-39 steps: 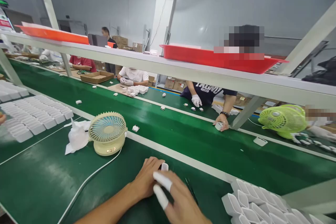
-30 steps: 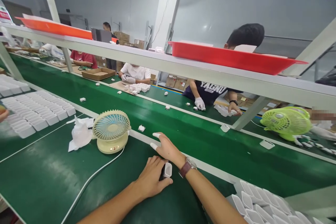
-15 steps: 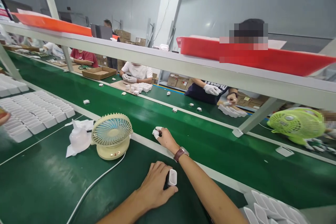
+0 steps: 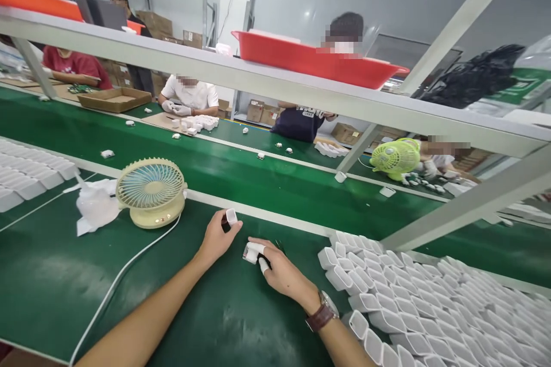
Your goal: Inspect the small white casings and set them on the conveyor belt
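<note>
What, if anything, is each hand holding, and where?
Left hand: a white housing, by its sides, open end exposed. Right hand: a small white part, by the side toward the palm; exact finger contact is hidden.

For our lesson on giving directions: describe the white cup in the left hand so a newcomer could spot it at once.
Find the cream fan on the green bench. To its right, the left hand holds the cup, its open end showing. Unlike the massed cups farther right, it is in a hand.
</note>
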Motion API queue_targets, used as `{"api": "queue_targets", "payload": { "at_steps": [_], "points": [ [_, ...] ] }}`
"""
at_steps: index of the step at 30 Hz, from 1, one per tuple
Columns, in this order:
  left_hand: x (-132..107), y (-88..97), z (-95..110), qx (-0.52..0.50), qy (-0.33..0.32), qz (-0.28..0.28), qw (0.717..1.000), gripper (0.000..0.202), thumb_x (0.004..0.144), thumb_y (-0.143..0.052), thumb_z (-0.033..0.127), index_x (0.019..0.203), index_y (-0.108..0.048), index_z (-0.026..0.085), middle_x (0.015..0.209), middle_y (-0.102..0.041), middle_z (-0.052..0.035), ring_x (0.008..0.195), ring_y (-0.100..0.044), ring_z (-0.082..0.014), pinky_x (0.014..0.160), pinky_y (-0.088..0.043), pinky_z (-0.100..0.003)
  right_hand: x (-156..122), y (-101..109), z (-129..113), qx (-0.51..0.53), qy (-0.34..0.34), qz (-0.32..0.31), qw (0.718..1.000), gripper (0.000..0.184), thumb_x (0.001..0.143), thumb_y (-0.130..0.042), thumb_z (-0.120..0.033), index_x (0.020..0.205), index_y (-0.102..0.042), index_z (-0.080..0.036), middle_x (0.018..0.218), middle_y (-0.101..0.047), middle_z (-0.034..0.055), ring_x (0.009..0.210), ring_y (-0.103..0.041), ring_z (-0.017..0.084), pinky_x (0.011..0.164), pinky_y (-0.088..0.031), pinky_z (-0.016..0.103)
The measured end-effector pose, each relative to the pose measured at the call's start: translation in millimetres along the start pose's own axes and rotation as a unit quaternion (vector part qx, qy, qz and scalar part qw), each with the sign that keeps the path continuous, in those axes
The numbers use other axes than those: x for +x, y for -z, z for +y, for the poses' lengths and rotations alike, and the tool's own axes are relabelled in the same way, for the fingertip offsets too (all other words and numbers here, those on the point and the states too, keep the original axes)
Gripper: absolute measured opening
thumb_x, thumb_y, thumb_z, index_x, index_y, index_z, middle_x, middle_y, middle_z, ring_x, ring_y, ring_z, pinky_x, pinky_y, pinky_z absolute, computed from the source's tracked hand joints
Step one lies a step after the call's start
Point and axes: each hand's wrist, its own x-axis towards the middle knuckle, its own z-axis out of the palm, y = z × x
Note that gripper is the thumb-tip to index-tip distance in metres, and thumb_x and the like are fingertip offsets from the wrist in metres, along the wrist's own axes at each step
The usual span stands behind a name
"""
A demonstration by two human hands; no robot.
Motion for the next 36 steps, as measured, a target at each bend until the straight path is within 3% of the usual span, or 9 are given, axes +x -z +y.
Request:
{"api": "queue_targets", "payload": {
  "at_steps": [3,6,11,14,17,21,25,30,36],
  "points": [
    [-2,0.8,2,0.01,-0.004,-0.007,1.0,0.035,0.085,-0.072,0.044,0.11,-0.066,0.019,0.105,-0.073,-0.0075,0.1,-0.07,-0.0259,0.096,-0.054,-0.042,-12,0,-3,-0.028,-0.019,0.028,0.999,0.055,0.09,-0.05,-0.006,0.143,-0.055,-0.022,0.147,-0.059,0.0119,0.141,-0.052,0.026,0.121,-0.04,0.051],
    [-2,1.7,3,0.02,-0.014,-0.016,1.0,0.034,0.085,-0.072,0.045,0.107,-0.067,0.02,0.103,-0.074,-0.0066,0.098,-0.071,-0.0263,0.095,-0.056,-0.042,-16,-5,-2,-0.065,-0.012,0.044,0.997,0.052,0.092,-0.06,-0.016,0.143,-0.053,-0.021,0.14,-0.063,0.0144,0.136,-0.055,0.03,0.116,-0.046,0.054],
    [-3,2.9,6,0.04,-0.041,-0.034,0.998,0.032,0.084,-0.073,0.041,0.109,-0.068,0.021,0.104,-0.073,-0.0067,0.099,-0.071,-0.0261,0.095,-0.057,-0.043,-17,-21,6,-0.098,0.012,0.081,0.992,0.041,0.095,-0.054,-0.012,0.134,-0.059,-0.023,0.129,-0.068,0.0129,0.127,-0.061,0.031,0.108,-0.052,0.054],
    [-8,3.8,10,0.05,-0.065,-0.047,0.996,0.031,0.086,-0.072,0.038,0.112,-0.069,0.022,0.104,-0.072,-0.0067,0.098,-0.07,-0.0256,0.093,-0.058,-0.043,-19,-24,9,-0.051,0.023,0.12,0.991,0.044,0.095,-0.051,-0.014,0.139,-0.055,-0.023,0.13,-0.066,0.0126,0.123,-0.064,0.028,0.106,-0.054,0.048],
    [-16,6.5,15,0.053,-0.091,-0.063,0.992,0.034,0.089,-0.068,0.035,0.121,-0.066,0.023,0.116,-0.07,-0.0083,0.104,-0.07,-0.0254,0.092,-0.06,-0.042,-21,-23,10,0.04,0.022,0.18,0.983,0.045,0.095,-0.05,-0.015,0.139,-0.053,-0.024,0.13,-0.063,0.0124,0.116,-0.067,0.024,0.101,-0.058,0.041],
    [-32,11.3,19,0.091,-0.181,-0.12,0.972,0.04,0.092,-0.064,0.028,0.132,-0.06,0.025,0.131,-0.064,-0.0104,0.119,-0.066,-0.0262,0.104,-0.056,-0.043,-23,-20,7,0.104,0.012,0.234,0.967,0.039,0.096,-0.053,-0.018,0.134,-0.056,-0.026,0.132,-0.059,0.0126,0.119,-0.065,0.024,0.101,-0.059,0.041],
    [-40,11.4,23,0.132,-0.227,-0.15,0.953,0.045,0.094,-0.058,0.02,0.138,-0.056,0.025,0.134,-0.061,-0.0118,0.124,-0.064,-0.0267,0.109,-0.055,-0.043,-28,-17,1,0.043,0.032,0.256,0.965,0.04,0.098,-0.054,-0.019,0.138,-0.056,-0.026,0.126,-0.063,0.0121,0.118,-0.066,0.024,0.103,-0.058,0.042],
    [-41,9.9,27,0.153,-0.259,-0.171,0.938,0.047,0.094,-0.058,0.017,0.141,-0.054,0.025,0.131,-0.062,-0.0125,0.121,-0.065,-0.027,0.104,-0.058,-0.043,-33,-19,-2,-0.055,0.063,0.261,0.962,0.057,0.101,-0.054,-0.017,0.155,-0.04,-0.026,0.132,-0.066,0.0136,0.122,-0.067,0.026,0.105,-0.058,0.045],
    [-40,9.8,27,0.161,-0.308,-0.162,0.924,0.048,0.095,-0.06,0.015,0.142,-0.052,0.022,0.126,-0.062,-0.0144,0.114,-0.066,-0.0274,0.094,-0.061,-0.043,-35,-18,0,-0.129,0.097,0.254,0.954,0.071,0.1,-0.057,-0.012,0.162,-0.027,-0.024,0.135,-0.065,0.0161,0.128,-0.065,0.028,0.103,-0.06,0.044]
  ]
}}
